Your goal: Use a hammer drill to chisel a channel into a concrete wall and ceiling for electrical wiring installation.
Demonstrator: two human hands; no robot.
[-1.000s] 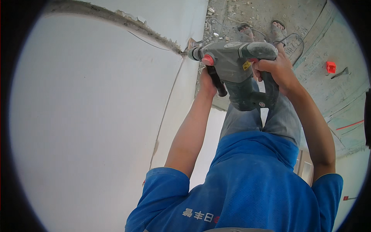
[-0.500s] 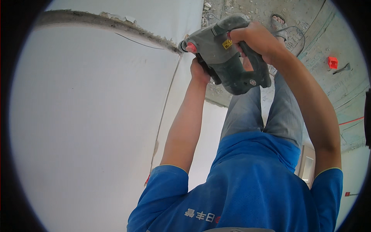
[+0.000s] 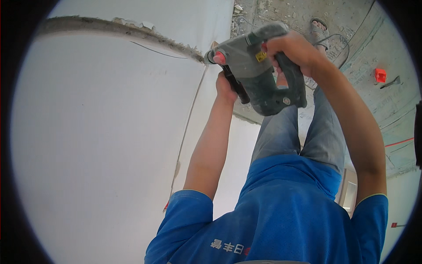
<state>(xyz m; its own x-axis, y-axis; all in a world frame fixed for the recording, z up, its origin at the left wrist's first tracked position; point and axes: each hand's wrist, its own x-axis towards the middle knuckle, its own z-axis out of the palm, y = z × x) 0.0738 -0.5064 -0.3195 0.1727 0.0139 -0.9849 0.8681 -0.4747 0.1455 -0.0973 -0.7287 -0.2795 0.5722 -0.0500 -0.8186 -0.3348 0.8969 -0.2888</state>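
Observation:
A dark green and grey rotary hammer drill (image 3: 252, 66) is held up between both hands, its front end against the white wall (image 3: 110, 123) where a rough channel (image 3: 127, 31) runs. My right hand (image 3: 295, 52) wraps round its rear handle, fingers at the red trigger. Round the black side handle near the front, my left hand (image 3: 226, 88) is closed, partly hidden behind that handle. The tool's tip is hidden at the wall.
Rubble and dust lie on the concrete floor (image 3: 303, 11). A grey cable (image 3: 345, 42) curves past my sandalled foot (image 3: 319, 31). To the right are a small red box (image 3: 380, 75), a flat chisel-like tool (image 3: 391, 82) and a red line (image 3: 400, 142).
The drill's body has dropped slightly in the picture, with both hands still on it. Its front end stays near the same spot at the wall channel.

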